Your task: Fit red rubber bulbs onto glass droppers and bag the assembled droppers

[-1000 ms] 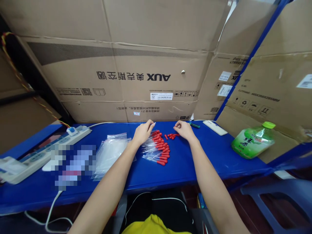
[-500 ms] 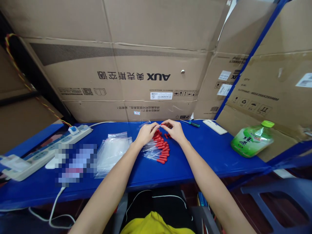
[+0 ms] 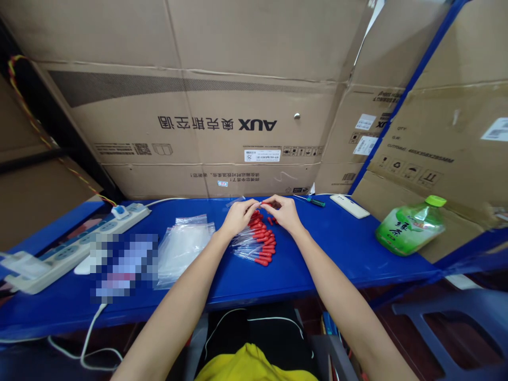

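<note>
Over the far part of the blue table, my two hands meet fingertip to fingertip. My left hand point(image 3: 238, 216) is closed in a pinch on what looks like a clear glass dropper tube, mostly hidden by the fingers. Pinched in my right hand point(image 3: 284, 212) is a red rubber bulb point(image 3: 265, 203), brought against the tube's end. Below them lie several droppers point(image 3: 260, 241) in a fan, red bulbs toward the right and clear tubes toward the left. A few loose red bulbs point(image 3: 271, 220) rest beside my right fingers. Behind my left hand are clear tubes point(image 3: 235, 201).
Clear zip bags point(image 3: 186, 251) are stacked left of my left forearm. Farther left are a power strip point(image 3: 79, 241) and a blurred-out device point(image 3: 127, 262) with a white cable. A screwdriver point(image 3: 316, 202), white phone-like object point(image 3: 350, 206) and green drink bottle point(image 3: 410, 227) stand or lie rightward.
Both hands stay in nearly the same place, fingertips still together. Only slight finger movement shows around the bulb and tube. The things on the table have not moved.
</note>
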Tool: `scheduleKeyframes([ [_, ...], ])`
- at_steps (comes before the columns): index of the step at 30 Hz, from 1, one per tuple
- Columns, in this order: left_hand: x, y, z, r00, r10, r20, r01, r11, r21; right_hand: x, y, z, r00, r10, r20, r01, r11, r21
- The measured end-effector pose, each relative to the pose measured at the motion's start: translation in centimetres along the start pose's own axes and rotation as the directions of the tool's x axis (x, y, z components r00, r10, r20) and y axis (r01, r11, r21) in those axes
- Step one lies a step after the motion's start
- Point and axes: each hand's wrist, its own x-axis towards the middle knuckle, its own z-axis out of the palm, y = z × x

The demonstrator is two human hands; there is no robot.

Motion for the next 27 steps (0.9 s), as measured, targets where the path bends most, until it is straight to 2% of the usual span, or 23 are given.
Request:
scheduleKeyframes([
  [5,0.0,-0.1,-0.5,0.999,0.026,0.047,-0.023,0.997,-0.071,-0.1,0.3,0.3,0.999,0.034,0.027,-0.037,0.994,0.100],
  [11,0.1,-0.1,-1.1,0.991,0.045,0.123,-0.037,0.997,-0.064,0.0,0.9,0.3,0.997,0.044,0.067,-0.052,0.990,0.132],
  [20,0.0,-0.7,-1.5,0.971,0.071,0.229,-0.064,0.997,-0.035,-0.1,1.4,-0.1,0.990,-0.069,0.123,0.065,0.997,0.037],
  [23,0.0,-0.9,-1.6,0.974,0.086,0.209,-0.084,0.996,-0.019,0.1,1.7,0.1,0.985,-0.115,0.126,0.112,0.993,0.033],
  [27,0.0,-1.1,-1.7,0.988,0.081,0.130,-0.085,0.996,0.030,0.2,2.1,0.1,0.989,-0.049,0.138,0.036,0.995,0.091],
])
